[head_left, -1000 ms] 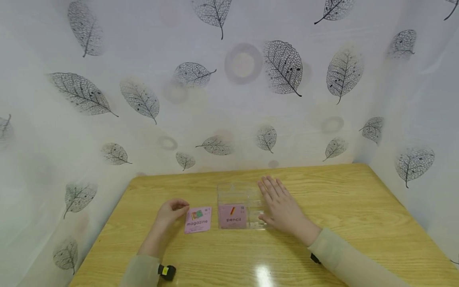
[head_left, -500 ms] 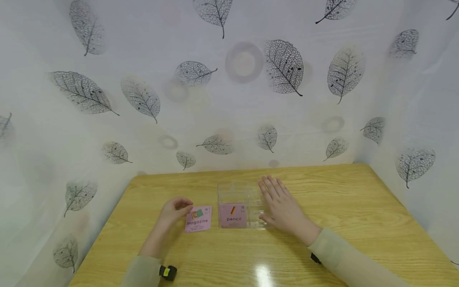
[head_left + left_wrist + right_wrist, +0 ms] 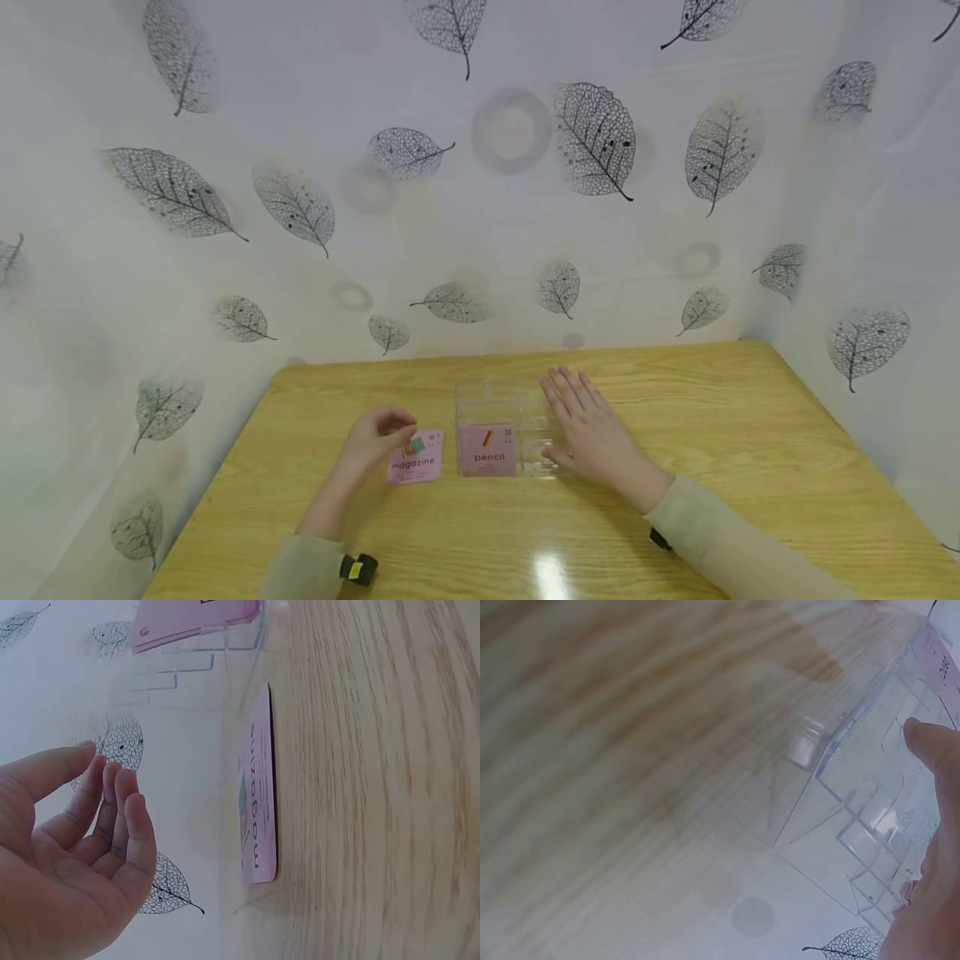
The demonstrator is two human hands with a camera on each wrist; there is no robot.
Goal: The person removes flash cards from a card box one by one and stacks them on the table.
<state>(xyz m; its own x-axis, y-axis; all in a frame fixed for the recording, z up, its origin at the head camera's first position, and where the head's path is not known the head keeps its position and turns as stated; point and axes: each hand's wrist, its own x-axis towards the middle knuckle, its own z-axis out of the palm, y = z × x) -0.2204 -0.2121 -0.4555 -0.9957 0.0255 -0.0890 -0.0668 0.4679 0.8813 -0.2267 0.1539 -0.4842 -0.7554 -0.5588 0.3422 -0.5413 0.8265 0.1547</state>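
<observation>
My magazine card is pink with dark lettering and a partly green picture; the pencil card, pink too, shows red and yellow. The box is clear, the counter yellow-brown wood grain, the backdrop whitish with black lacy leaves, my sleeves pale beige.

The holder looks glossy plastic, the magazine card smooth, the table wooden.

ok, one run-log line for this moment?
left hand: holds nothing, above rectangular pink "magazine" card | right hand: touches stepped clear-plastic holder | rectangular pink "pencil" card: in holder
</observation>
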